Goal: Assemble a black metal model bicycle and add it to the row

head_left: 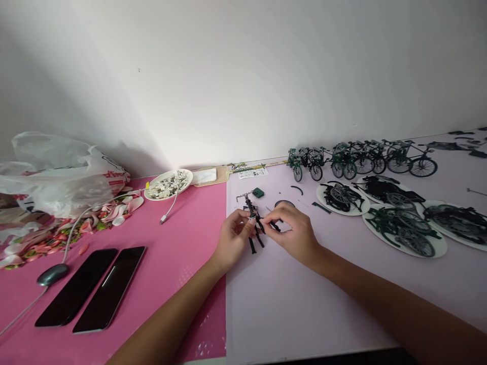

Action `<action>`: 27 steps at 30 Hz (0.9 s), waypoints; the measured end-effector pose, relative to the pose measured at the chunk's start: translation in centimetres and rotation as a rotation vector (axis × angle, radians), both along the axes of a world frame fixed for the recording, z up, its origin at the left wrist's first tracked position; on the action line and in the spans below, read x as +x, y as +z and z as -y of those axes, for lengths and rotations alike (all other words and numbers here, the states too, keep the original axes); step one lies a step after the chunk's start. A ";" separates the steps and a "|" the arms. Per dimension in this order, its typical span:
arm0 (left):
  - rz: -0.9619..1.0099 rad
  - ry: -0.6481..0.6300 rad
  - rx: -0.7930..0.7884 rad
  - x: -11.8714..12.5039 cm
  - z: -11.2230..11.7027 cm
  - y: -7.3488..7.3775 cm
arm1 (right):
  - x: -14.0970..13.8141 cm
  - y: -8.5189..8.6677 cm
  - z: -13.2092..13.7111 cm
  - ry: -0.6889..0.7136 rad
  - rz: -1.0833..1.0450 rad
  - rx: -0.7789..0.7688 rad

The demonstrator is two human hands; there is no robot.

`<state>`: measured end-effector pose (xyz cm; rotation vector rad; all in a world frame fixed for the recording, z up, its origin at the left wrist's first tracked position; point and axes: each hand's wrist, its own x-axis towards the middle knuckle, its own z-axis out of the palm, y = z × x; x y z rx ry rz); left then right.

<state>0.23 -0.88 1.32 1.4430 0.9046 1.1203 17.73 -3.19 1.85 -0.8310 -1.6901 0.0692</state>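
Note:
My left hand (233, 237) pinches a small black model bicycle frame (254, 219) with a silver handlebar at its top, held upright over the pale lilac mat (274, 299). My right hand (292, 230) is closed beside it, fingertips pinching a small black part (274, 226) against the frame. A small green piece (258, 192) and a black ring (284, 204) lie just behind my hands.
Finished green model bicycles (361, 158) stand in a row by the wall. White plates (403, 230) hold piles of black and green parts. On the pink mat lie two dark phones (93, 288), a mouse (52, 274), a bowl of small pieces (168, 184) and a plastic bag (57, 172).

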 end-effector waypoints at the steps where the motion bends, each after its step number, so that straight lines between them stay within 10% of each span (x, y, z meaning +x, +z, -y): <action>1: -0.003 -0.001 0.000 0.0 0.0 0.0 | 0.0 0.0 0.0 -0.004 0.007 0.003; 27: 0.006 0.008 -0.034 0.2 0.1 -0.4 | -0.7 -0.5 0.4 0.076 0.027 0.036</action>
